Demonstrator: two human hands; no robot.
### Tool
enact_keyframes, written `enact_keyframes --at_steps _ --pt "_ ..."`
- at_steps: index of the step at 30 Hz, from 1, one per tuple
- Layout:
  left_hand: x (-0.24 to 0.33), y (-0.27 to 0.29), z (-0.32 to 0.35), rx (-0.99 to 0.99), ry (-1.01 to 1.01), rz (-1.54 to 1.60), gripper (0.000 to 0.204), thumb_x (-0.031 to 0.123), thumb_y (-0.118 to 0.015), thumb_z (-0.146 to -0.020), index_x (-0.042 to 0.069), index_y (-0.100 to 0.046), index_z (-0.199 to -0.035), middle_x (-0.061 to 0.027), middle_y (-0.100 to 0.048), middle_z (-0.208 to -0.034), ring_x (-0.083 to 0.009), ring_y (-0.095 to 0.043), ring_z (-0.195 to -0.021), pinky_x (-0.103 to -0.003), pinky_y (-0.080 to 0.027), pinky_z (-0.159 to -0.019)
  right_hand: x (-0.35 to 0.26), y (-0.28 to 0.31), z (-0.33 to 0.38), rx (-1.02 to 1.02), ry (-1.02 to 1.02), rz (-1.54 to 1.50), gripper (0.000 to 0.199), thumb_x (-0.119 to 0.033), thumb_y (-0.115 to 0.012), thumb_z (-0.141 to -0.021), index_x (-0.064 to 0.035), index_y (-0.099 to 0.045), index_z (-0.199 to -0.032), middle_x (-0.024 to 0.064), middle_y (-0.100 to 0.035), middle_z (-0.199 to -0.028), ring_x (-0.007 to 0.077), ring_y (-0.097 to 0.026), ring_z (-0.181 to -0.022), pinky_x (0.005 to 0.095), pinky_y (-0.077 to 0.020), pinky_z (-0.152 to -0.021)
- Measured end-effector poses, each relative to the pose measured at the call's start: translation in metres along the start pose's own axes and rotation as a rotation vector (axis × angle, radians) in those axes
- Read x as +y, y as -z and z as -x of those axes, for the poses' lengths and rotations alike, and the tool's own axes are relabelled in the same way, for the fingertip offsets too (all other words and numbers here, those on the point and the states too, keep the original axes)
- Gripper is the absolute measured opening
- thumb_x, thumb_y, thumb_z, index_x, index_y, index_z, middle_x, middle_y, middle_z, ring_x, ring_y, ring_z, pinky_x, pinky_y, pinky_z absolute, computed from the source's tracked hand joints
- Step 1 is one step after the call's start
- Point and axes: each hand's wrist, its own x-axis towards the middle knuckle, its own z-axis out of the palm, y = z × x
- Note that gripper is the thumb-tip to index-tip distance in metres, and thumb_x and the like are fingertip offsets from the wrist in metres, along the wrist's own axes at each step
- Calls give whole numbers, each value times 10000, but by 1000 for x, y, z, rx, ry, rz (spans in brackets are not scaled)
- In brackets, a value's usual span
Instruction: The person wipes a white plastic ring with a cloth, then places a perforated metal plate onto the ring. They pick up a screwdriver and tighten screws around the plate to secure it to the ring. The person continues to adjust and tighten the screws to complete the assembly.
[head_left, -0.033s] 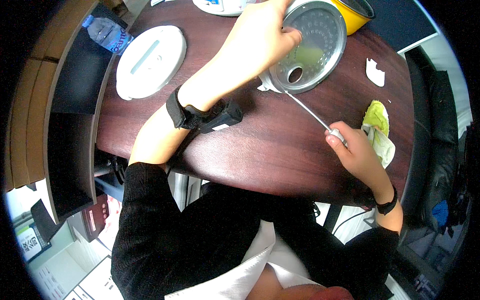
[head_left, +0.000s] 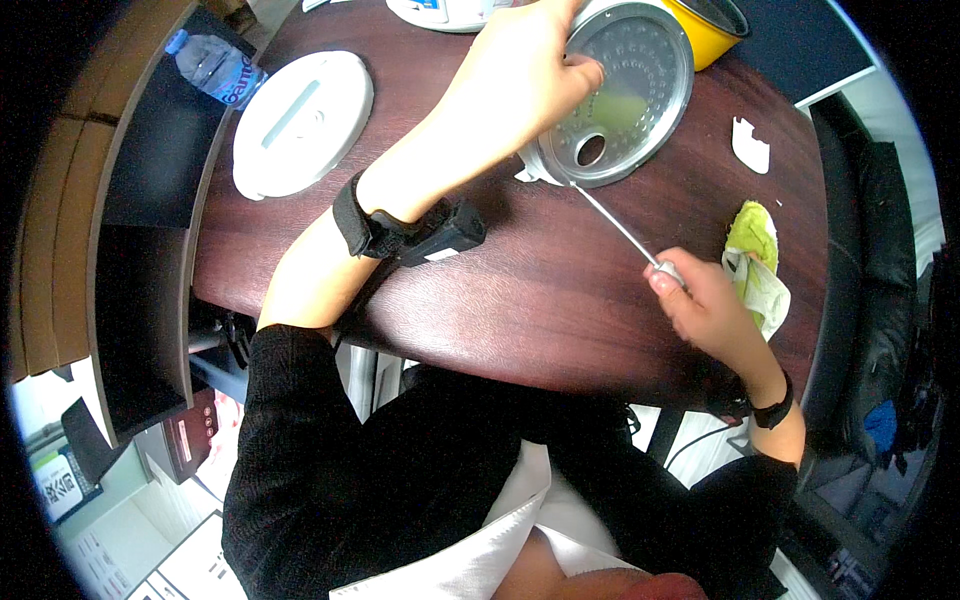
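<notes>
My left hand grips the near rim of a round perforated metal lid, which is tilted up on the dark wooden table. A black strap with a small black device is on that wrist. My right hand pinches the silver end of a thin metal rod. The rod's far tip touches the lid's lower edge, beside a round hole in the lid.
A green and white cloth lies just right of my right hand. A white oval cover sits at the left, with a plastic water bottle beyond it. A yellow pot and a small white piece are at the back right.
</notes>
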Motion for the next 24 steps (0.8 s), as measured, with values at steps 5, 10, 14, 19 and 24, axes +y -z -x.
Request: enact_keyframes --at_steps 5,10,14,19,24 --pt "15 -1 5 70 -68 -35 526 -46 -559 -803 -24 -413 -1308 -240 -614 -1084 -340 -627 -1005 -397 -511 -885 -3 -14 7 -318 -354 -1086 362 -337 -355 -1026 -9 -488 -1103 16 -472 -660 87 -406 -410 223 -333 -354" --pt "-5 -4 1 116 -178 -103 540 -39 -559 -805 -19 -400 -1320 -242 -615 -1085 -347 -619 -1026 -399 -508 -874 -9 -19 11 -131 -277 -697 320 -296 -377 -1022 -16 -526 -1060 1 -485 -644 64 -404 -401 215 -339 -365" --pt "-4 1 -5 24 -208 -84 350 -19 -562 -822 -44 -524 -1168 -218 -632 -1021 -317 -634 -973 -388 -519 -837 3 -11 7 189 96 181 253 -242 -563 -932 -3 -559 -1015 177 -629 -755 320 -623 -637 384 -468 -562" --pt "-7 0 -4 28 -216 -3 263 8 -573 -838 -43 -567 -1095 -198 -641 -982 -283 -648 -927 -377 -529 -803 -6 -8 5 350 199 409 242 -210 -610 -894 -8 -571 -1020 218 -645 -817 401 -628 -762 440 -483 -651" --pt "4 -3 0 144 -98 -106 281 26 -586 -844 -40 -563 -1116 -192 -644 -990 -281 -651 -932 -380 -535 -809 -11 -4 10 355 217 468 245 -217 -615 -889 -19 -573 -1025 212 -644 -825 399 -629 -767 445 -484 -658"
